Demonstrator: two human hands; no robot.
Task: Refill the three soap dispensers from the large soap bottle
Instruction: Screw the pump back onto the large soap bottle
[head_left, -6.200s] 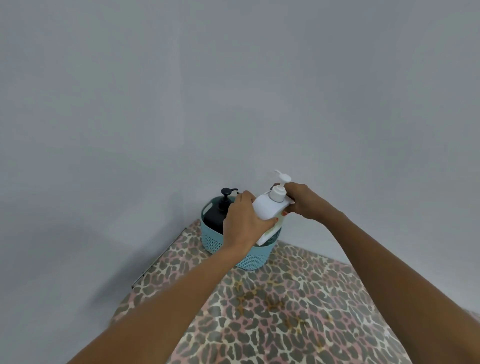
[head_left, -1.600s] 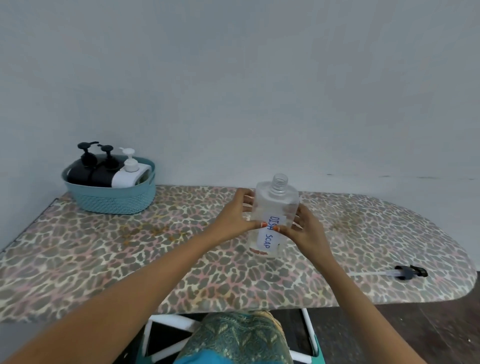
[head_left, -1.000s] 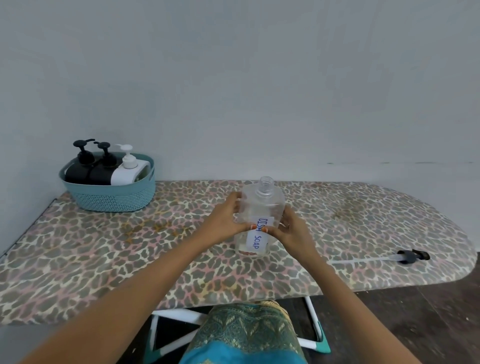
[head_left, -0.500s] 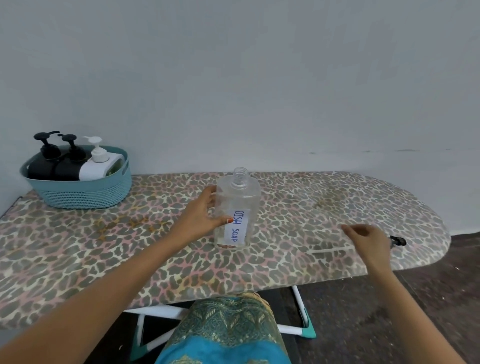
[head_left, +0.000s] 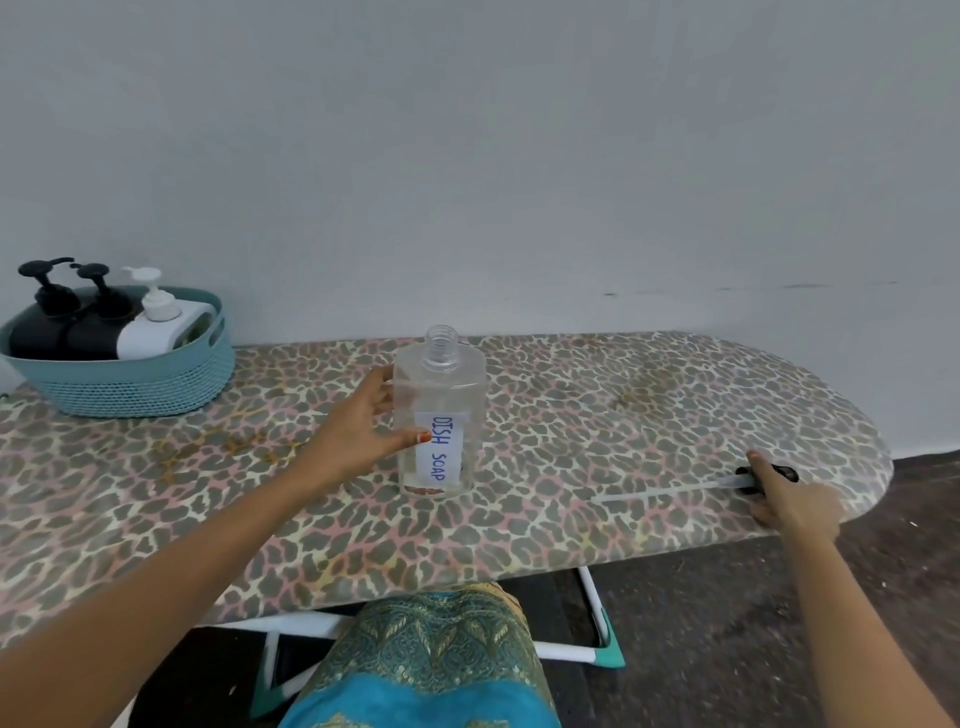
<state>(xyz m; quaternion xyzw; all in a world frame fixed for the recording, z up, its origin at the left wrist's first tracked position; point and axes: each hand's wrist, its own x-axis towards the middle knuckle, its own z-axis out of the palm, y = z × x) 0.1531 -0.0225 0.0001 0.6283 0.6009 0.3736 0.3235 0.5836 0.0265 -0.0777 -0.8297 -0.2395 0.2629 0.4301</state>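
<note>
Nearby: a lap in teal-and-gold patterned cloth (head_left: 431, 660) sits at the near edge, with a white frame leg (head_left: 589, 587) under the board over the dark floor (head_left: 727, 623).
Desk: leopard-print desk (head_left: 571, 415), long from left to right, rounded at its right end.
Right grip: right grip (head_left: 789, 499) is at the near right end of the desk, thumb and curled fingers clamped on the black head of the pump (head_left: 654, 492), whose clear tube lies flat and points left.
Left grip: left grip (head_left: 353, 436) is clamped on the left side of the soap bottle (head_left: 441, 395), thumb on the front, fingers round the far side.
Soap bottle: clear, upright at mid desk, neck uncapped, white label reading "DISH SOAP", almost empty.
Basket: teal basket (head_left: 119, 384) at the far left, well apart from the bottle.
Dispensers: two black dispensers (head_left: 36, 332) (head_left: 93, 335) and one white dispenser (head_left: 156, 335) stand in it, pumps on.
Far: plain pale wall (head_left: 467, 156).
</note>
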